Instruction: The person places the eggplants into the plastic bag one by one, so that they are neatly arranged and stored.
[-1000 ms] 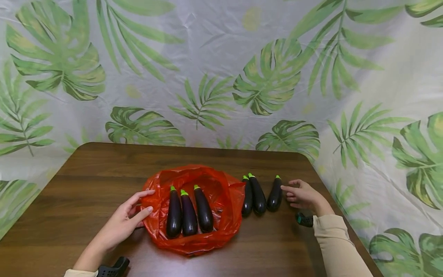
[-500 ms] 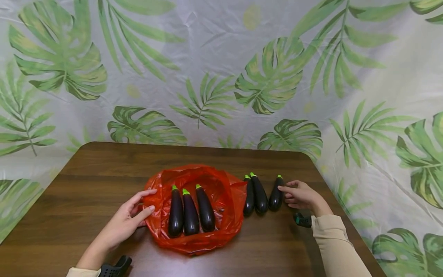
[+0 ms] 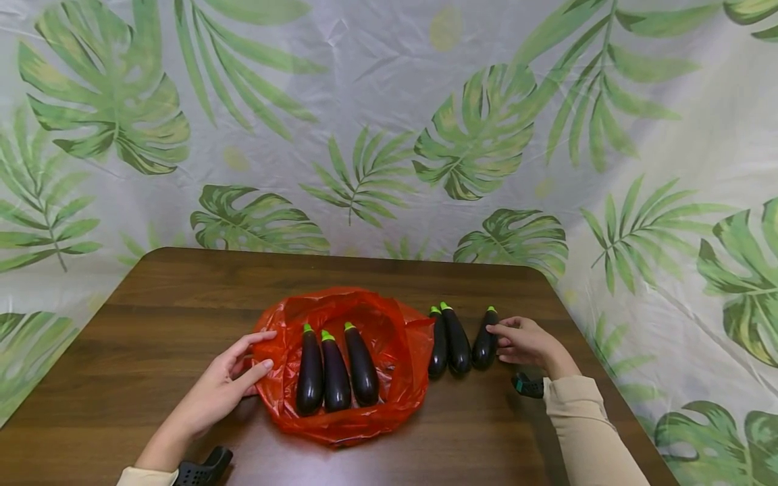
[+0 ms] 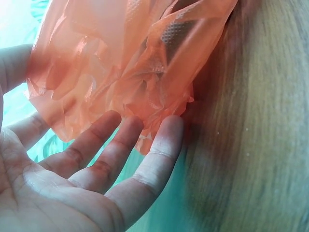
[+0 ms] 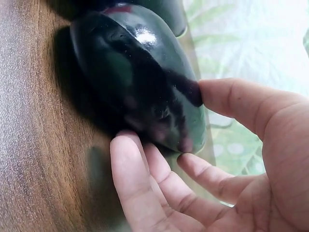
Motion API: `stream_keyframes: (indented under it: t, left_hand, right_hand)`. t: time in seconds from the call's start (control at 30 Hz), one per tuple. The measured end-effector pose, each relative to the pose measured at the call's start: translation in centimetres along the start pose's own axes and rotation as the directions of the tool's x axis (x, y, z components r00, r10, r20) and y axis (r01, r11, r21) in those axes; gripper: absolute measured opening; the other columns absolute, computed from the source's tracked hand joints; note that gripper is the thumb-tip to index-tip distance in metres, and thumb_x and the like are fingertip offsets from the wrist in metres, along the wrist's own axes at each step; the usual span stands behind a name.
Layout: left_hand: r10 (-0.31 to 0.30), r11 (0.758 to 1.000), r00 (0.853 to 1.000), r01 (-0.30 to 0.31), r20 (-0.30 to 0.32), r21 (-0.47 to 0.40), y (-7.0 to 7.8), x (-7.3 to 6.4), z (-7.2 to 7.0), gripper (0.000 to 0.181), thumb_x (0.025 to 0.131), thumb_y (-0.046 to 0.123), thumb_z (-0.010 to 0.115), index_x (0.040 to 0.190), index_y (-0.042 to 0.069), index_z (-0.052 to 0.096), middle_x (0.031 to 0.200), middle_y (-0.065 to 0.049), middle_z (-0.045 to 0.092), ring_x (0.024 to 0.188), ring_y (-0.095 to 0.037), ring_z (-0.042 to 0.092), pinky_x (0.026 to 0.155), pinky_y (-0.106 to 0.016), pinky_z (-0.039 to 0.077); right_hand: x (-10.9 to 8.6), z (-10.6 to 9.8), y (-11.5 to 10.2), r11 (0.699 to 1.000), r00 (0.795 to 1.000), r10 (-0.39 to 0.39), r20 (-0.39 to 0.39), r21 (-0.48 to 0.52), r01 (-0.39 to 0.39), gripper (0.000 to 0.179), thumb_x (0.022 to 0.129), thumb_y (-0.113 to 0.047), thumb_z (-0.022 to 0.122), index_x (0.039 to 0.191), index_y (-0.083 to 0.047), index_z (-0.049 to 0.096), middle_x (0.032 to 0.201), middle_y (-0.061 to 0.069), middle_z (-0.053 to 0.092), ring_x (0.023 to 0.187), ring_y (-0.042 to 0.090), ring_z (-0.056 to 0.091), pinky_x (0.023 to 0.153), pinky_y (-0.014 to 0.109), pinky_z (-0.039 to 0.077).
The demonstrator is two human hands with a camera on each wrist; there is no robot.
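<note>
A red plastic bag (image 3: pixel 395 405) lies with its mouth spread wide, three dark eggplants (image 3: pixel 336 381) side by side in it. At its left side my left hand (image 3: pixel 227 374) touches the thin plastic, with thumb and index finger spread over the rim. The left wrist view shows relaxed fingertips (image 4: pixel 169 128) against the crumpled outside of the bag (image 4: pixel 106 53). Right of the bag, my right hand (image 3: pixel 529 343) holds the rightmost loose eggplant (image 3: pixel 484 347). In the right wrist view, thumb and fingers sit on opposite sides of that glossy eggplant (image 5: pixel 140 82).
Two more eggplants (image 3: pixel 457 344) lie together between the bag and the held one, the left one partly behind the bag's edge. All stand on a brown wooden table (image 3: pixel 182 290). Behind it hangs a leaf-patterned cloth (image 3: pixel 377 88).
My right hand has moved slightly left, from beside the rightmost eggplant onto it. The left hand and the bag look unchanged, apart from a small camera shift.
</note>
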State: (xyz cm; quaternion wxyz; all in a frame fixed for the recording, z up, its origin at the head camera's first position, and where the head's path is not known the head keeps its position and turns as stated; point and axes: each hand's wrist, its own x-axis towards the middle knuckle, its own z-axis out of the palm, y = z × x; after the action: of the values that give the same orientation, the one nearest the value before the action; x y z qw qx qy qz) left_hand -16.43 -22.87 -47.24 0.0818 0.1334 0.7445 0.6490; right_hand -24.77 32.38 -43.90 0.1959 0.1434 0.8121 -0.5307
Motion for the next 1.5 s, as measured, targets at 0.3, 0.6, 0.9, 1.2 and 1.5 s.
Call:
stream_keyframes:
  t: [0.3,0.6,0.9,1.2,1.5]
  left_hand:
    - [0.004,1.0,1.0,-0.004,0.003,0.001,0.1,0.0,0.0,0.053,0.11,0.016,0.061,0.159,0.005,0.042,0.142,-0.034,0.052,0.105,-0.009,0.073,0.081,-0.031,0.066]
    - [-0.001,1.0,1.0,0.001,0.003,0.0,0.1,0.0,0.0,0.053,0.111,0.016,0.061,0.159,0.005,0.042,0.143,-0.034,0.052,0.105,-0.009,0.073,0.081,-0.031,0.067]
    - [-0.003,1.0,1.0,0.003,0.001,-0.003,0.0,0.0,0.0,0.053,0.11,0.016,0.061,0.159,0.005,0.042,0.142,-0.033,0.051,0.104,-0.01,0.073,0.081,-0.031,0.067]
    - [-0.008,1.0,1.0,0.008,-0.003,0.002,0.0,0.0,-0.1,0.054,0.11,0.016,0.062,0.159,0.005,0.042,0.142,-0.033,0.052,0.103,-0.01,0.073,0.08,-0.031,0.067]
    - [-0.008,1.0,1.0,0.008,-0.003,0.004,0.1,0.0,-0.1,0.054,0.11,0.016,0.062,0.159,0.005,0.042,0.14,-0.033,0.054,0.103,-0.011,0.073,0.08,-0.031,0.067]
  right_hand:
    - [0.4,0.0,0.1,1.0,1.0,0.005,-0.005,0.011,-0.005,0.072,0.106,-0.03,0.065,0.154,0.007,0.026,0.095,0.005,0.054,0.073,0.011,0.066,0.071,0.027,0.065]
    - [0.3,-0.1,0.1,1.0,1.0,0.002,0.004,0.026,-0.002,0.07,0.106,-0.028,0.064,0.154,0.007,0.027,0.098,0.007,0.053,0.077,0.011,0.063,0.072,0.027,0.065]
    - [0.3,-0.6,0.4,0.999,0.999,-0.014,0.033,0.034,0.013,0.074,0.107,-0.03,0.062,0.158,0.008,0.023,0.104,0.009,0.052,0.081,0.013,0.064,0.076,0.029,0.066]
    - [0.8,-1.2,1.4,0.996,0.997,-0.038,0.068,0.086,0.032,0.066,0.109,-0.029,0.059,0.154,0.006,0.027,0.103,0.005,0.054,0.085,0.013,0.066,0.08,0.029,0.066]
    - [0.6,-1.7,1.9,0.99,0.994,-0.074,0.085,0.128,0.063,0.068,0.11,-0.028,0.057,0.159,0.004,0.022,0.106,0.004,0.059,0.091,0.014,0.067,0.082,0.03,0.065]
